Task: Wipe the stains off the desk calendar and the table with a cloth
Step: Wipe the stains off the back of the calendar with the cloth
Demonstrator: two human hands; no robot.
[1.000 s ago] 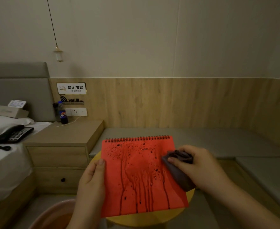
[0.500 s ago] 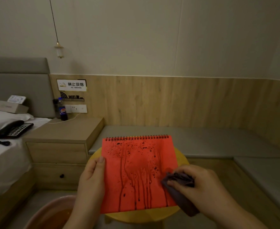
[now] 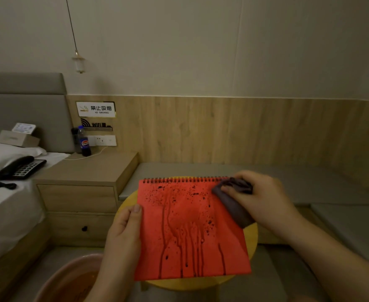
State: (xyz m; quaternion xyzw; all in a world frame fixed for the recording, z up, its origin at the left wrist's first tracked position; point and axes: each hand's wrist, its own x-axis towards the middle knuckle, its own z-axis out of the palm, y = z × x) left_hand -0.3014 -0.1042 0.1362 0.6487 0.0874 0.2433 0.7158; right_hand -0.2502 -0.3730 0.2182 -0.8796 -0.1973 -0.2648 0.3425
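A red spiral-bound desk calendar (image 3: 190,232) is held up over a small round yellow table (image 3: 252,236). Dark spots and long drip streaks cover its face. My left hand (image 3: 122,234) grips the calendar's left edge, thumb on the front. My right hand (image 3: 264,201) holds a dark crumpled cloth (image 3: 233,199) pressed against the calendar's top right corner, just below the spiral binding. Most of the table top is hidden behind the calendar.
A pink basin (image 3: 70,280) with brownish water sits on the floor at lower left. A wooden nightstand (image 3: 85,184) with a cola bottle (image 3: 84,143) stands to the left, beside a bed carrying a black telephone (image 3: 15,168). A grey cushioned bench (image 3: 299,182) runs behind the table.
My right hand with the cloth went down the calendar's right side to its lower edge, then back up to the top right corner. The left hand kept its grip.
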